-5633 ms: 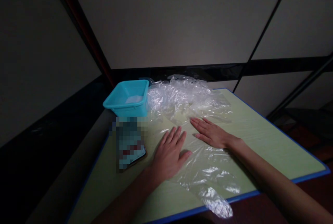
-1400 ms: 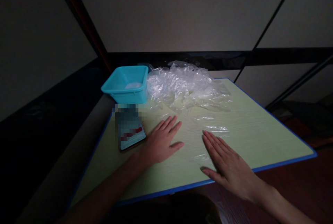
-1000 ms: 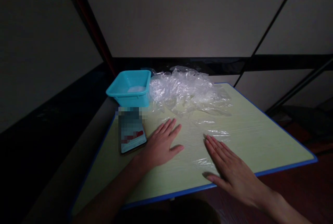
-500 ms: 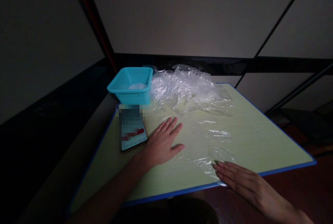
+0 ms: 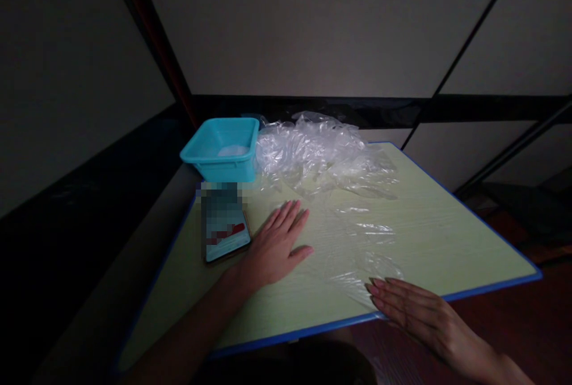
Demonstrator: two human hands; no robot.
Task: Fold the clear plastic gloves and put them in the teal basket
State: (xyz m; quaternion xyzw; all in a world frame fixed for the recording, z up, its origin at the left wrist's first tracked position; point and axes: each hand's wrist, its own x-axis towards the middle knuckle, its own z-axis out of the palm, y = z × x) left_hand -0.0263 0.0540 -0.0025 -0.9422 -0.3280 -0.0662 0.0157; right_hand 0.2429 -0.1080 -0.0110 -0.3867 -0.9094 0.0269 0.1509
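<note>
A clear plastic sheet (image 5: 353, 242) lies spread flat on the pale green table (image 5: 447, 242). My left hand (image 5: 274, 245) rests flat on the sheet's left part, fingers stretched out, just right of a phone (image 5: 222, 227). My right hand (image 5: 415, 310) lies flat at the table's near blue edge, fingers together and extended, its fingertips on the sheet's near end. Neither hand grips anything.
A turquoise plastic tub (image 5: 221, 149) with something white inside stands at the table's far left corner. A crumpled heap of clear plastic (image 5: 317, 149) lies beside it at the back. Dark rails and walls surround the table.
My right hand has slid along the sheet from its middle toward me, down to the table's near edge. My left hand has stayed pressed in place beside the phone.
</note>
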